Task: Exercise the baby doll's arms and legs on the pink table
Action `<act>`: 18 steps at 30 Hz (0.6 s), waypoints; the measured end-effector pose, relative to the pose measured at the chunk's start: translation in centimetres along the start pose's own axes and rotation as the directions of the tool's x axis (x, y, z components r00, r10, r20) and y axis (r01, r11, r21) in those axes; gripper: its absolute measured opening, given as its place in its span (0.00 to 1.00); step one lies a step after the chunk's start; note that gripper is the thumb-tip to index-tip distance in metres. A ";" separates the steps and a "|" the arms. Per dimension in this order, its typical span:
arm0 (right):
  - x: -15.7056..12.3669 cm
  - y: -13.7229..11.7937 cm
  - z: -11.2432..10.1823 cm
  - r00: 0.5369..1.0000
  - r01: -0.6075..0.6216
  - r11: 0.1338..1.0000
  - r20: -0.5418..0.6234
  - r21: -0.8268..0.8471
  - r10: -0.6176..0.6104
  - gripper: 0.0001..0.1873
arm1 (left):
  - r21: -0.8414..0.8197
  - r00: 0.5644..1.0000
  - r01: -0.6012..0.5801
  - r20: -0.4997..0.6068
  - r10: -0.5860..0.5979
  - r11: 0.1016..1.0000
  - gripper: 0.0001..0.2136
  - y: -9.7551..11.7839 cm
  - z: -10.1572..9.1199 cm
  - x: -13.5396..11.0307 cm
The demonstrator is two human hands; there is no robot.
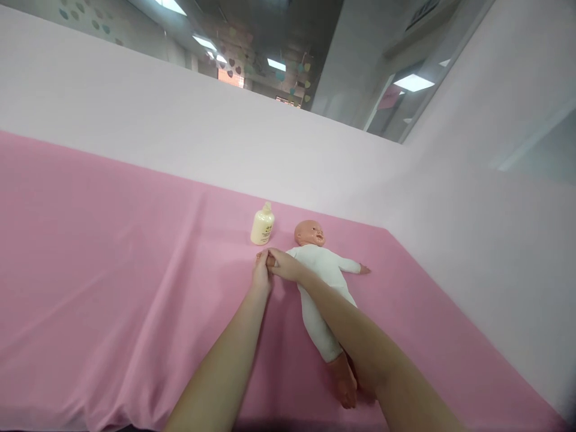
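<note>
A baby doll (321, 261) in a white body suit lies on its back on the pink sheet (112, 252), head toward the wall. Its arm on the left side stretches out to my hands. My left hand (261, 270) is closed round the doll's small hand. From the other side my right hand (285, 265) also grips the doll's hand and wrist, touching my left fingers. My right forearm crosses over the doll's body and partly hides its legs. Just beyond my hands a cream-coloured pump bottle (263, 225) stands upright, close to the doll's head.
A white wall (180, 138) runs behind the pink surface, with a window (252, 54) above it that shows reflected ceiling lights. Another white wall (486, 240) borders the right side. Folds (157, 312) run through the sheet on the left.
</note>
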State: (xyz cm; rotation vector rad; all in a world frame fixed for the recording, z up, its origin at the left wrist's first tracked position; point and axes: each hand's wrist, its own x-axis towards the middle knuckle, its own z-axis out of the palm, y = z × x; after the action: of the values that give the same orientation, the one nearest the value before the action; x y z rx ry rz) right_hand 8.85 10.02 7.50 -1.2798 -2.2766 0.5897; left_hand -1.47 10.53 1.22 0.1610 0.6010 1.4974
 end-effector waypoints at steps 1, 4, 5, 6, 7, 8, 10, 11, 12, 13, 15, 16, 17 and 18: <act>-0.6 -0.1 -0.3 1.000 -0.007 1.000 0.004 0.001 0.007 0.24 | 0.023 1.000 0.002 0.014 -0.002 1.000 0.19 0.1 0.0 0.2; -3.1 -0.4 -1.5 0.999 -0.034 0.999 -0.010 -0.017 0.033 0.26 | 0.070 1.000 -0.013 0.011 0.012 0.997 0.21 0.4 0.1 0.9; -4.2 -0.4 -1.9 0.998 -0.054 0.998 -0.023 -0.035 0.053 0.27 | 0.065 0.998 -0.054 0.014 0.053 0.996 0.21 0.5 0.2 1.1; -5.4 -0.5 -2.3 0.996 -0.085 0.995 -0.043 -0.059 0.082 0.28 | 0.062 0.994 -0.107 0.006 0.107 0.992 0.21 0.6 0.2 1.3; -6.5 -0.5 -2.6 0.992 -0.116 0.989 -0.054 -0.089 0.112 0.28 | 0.057 0.986 -0.165 -0.012 0.165 0.985 0.21 0.7 0.3 1.4; -7.5 -0.4 -2.9 0.988 -0.150 0.981 -0.068 -0.121 0.142 0.29 | 0.050 0.982 -0.184 -0.024 0.185 0.982 0.21 0.8 0.4 1.6; -9.3 0.0 -3.6 0.975 -0.218 0.959 -0.077 -0.181 0.208 0.28 | 0.038 0.980 -0.194 -0.036 0.195 0.980 0.19 1.0 0.4 1.9; -10.0 0.2 -4.0 0.967 -0.252 0.945 -0.077 -0.208 0.241 0.27 | 0.033 0.978 -0.200 -0.046 0.202 0.979 0.18 1.1 0.3 2.1; -10.6 0.6 -4.5 0.957 -0.289 0.930 -0.076 -0.227 0.279 0.27 | 0.029 0.976 -0.206 -0.060 0.208 0.978 0.17 1.3 0.2 2.2; -11.2 0.9 -5.0 0.945 -0.326 0.915 -0.077 -0.238 0.316 0.28 | 0.027 0.974 -0.213 -0.070 0.214 0.977 0.16 1.5 0.1 2.4; -12.3 1.8 -6.1 0.920 -0.391 0.890 -0.082 -0.233 0.383 0.30 | 0.023 0.967 -0.234 -0.094 0.235 0.972 0.14 1.9 -0.3 2.6; -12.9 2.2 -6.7 0.912 -0.409 0.884 -0.083 -0.225 0.401 0.31 | 0.024 0.965 -0.244 -0.093 0.245 0.969 0.14 2.2 -0.4 2.6; -13.5 2.7 -7.2 0.914 -0.406 0.888 -0.076 -0.215 0.399 0.32 | 0.026 0.964 -0.251 -0.084 0.253 0.968 0.14 2.4 -0.5 2.7; -14.2 3.1 -7.7 0.916 -0.401 0.902 -0.064 -0.159 0.396 0.34 | 0.031 0.965 -0.255 -0.061 0.257 0.966 0.16 2.6 -0.6 2.7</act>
State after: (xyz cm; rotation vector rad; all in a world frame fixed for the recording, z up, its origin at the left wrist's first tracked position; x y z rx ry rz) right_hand 21.94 0.28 9.32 -1.8508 -2.0829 0.5129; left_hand -4.18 13.22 1.19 0.2154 0.6681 1.7516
